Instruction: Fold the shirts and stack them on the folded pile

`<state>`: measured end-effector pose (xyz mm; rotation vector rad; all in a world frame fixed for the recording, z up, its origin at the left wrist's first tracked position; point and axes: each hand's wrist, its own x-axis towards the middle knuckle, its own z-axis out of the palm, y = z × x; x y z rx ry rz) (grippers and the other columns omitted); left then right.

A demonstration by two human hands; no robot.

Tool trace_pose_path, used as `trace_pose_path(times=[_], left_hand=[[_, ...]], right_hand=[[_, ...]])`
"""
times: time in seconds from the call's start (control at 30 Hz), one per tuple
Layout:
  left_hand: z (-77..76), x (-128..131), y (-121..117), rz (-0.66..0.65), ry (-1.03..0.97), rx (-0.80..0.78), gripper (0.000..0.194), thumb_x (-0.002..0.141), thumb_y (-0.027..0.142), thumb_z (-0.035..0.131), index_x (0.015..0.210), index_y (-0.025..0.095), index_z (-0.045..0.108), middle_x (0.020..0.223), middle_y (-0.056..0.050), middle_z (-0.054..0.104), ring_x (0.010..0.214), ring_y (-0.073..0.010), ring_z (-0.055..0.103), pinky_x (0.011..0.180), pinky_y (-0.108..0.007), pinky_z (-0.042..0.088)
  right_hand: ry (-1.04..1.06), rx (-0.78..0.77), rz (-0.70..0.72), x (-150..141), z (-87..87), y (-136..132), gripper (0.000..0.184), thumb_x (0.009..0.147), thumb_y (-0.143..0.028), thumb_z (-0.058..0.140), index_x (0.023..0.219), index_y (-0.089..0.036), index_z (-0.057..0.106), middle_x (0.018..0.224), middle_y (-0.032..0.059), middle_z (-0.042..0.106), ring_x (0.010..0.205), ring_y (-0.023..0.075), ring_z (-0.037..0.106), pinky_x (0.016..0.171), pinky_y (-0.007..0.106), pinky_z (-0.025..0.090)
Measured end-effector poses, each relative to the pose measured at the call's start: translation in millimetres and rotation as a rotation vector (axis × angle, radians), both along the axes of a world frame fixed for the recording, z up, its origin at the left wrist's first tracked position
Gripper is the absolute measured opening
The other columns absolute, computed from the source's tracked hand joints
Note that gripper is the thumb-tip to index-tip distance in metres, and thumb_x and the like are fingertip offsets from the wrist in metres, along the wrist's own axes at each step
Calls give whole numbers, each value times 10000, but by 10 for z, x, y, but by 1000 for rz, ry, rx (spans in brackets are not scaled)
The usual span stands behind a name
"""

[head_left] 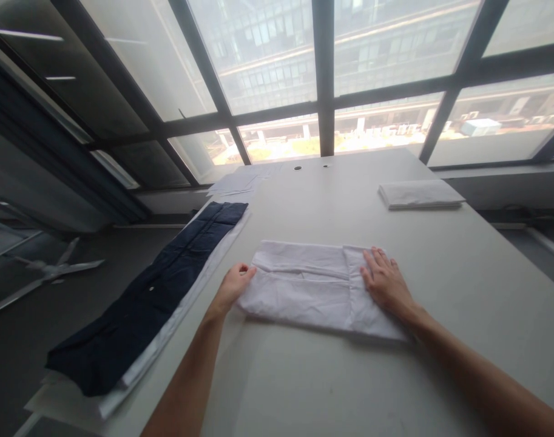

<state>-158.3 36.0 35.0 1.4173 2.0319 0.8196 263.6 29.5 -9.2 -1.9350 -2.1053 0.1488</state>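
I judge this a folding step: the white cloth [299, 298] lies on the table [313, 209] before me. My left hand [236, 283] seems, in this soft view, to pinch its edge; my right hand [386, 280] rests flat, fingers unclenched. Another fold calls for an even lift.

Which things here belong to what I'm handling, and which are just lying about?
Part of the job, it seems: folded white cloth; left hand at its left edge; right hand flat on it; white table.

Apparently lying about: dark blue cloth, left; white bundle, right; thin white sheets, far left.
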Motion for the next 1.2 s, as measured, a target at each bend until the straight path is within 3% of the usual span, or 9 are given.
trace_pose_path(times=[0.1,0.2,0.3,0.4,0.53,0.67,0.83,1.03,1.2], left_hand=[[33,59,53,87,-75,7,499,674,579,738,901,152,614,909,-73,684,788,-215,641,637,-269,450],[104,91,86,145,-288,-45,628,607,511,838,1058,142,607,999,-105,704,866,-240,671,690,-287,493],[187,74,96,-10,-535,-190,664,601,542,850,1087,132,656,999,-120,732,914,-270,686,737,-312,518],[251,33,122,-124,-556,-273,658,634,619,805,1065,131,703,1000,-108,747,935,-279,684,745,-315,520],[290,18,214,-191,-383,-229,664,640,640,779,1061,129,721,1031,-105,752,944,-278,676,734,-302,504],[351,75,286,-203,-186,-76,535,656,567,727,926,105,721,877,-94,746,784,-239,662,646,-277,460],[632,281,258,-265,110,81,334,764,430,592,895,148,714,793,-54,721,710,-214,644,628,-268,436],[1026,884,167,-346,635,114,246,876,313,542,1007,191,710,828,-84,721,778,-232,669,711,-279,434],[1055,1609,-36,-371,839,53,272,943,239,474,1107,152,673,881,-167,722,832,-271,706,760,-325,479]], right_hand=[[6,-2,0,-5,11,-1,562,1028,-374,304,1516,-123,423,1619,155,328,1508,289,262,1212,516,223],[19,-2,-1,-8,13,-4,557,1026,-369,309,1507,-120,437,1614,159,338,1506,289,266,1212,515,225],[26,7,-3,-7,6,-6,550,1024,-365,319,1501,-124,448,1609,159,349,1503,288,276,1211,510,231],[25,21,5,-3,-1,-7,543,1024,-360,325,1497,-127,453,1605,158,357,1499,289,283,1209,505,236],[18,37,9,-2,-15,-4,540,1023,-352,325,1495,-124,455,1602,159,362,1496,292,289,1204,505,243],[21,39,15,-9,-39,5,539,1017,-348,336,1492,-125,461,1601,165,362,1495,299,289,1205,520,231],[33,43,17,-13,-57,16,544,1011,-350,349,1495,-126,455,1606,160,356,1499,296,277,1207,514,218],[48,38,15,-14,-41,13,538,1018,-340,351,1498,-115,445,1606,168,353,1499,292,271,1210,505,199],[58,10,12,-19,-15,12,543,1018,-352,365,1507,-126,432,1612,162,342,1504,288,262,1211,499,186]])
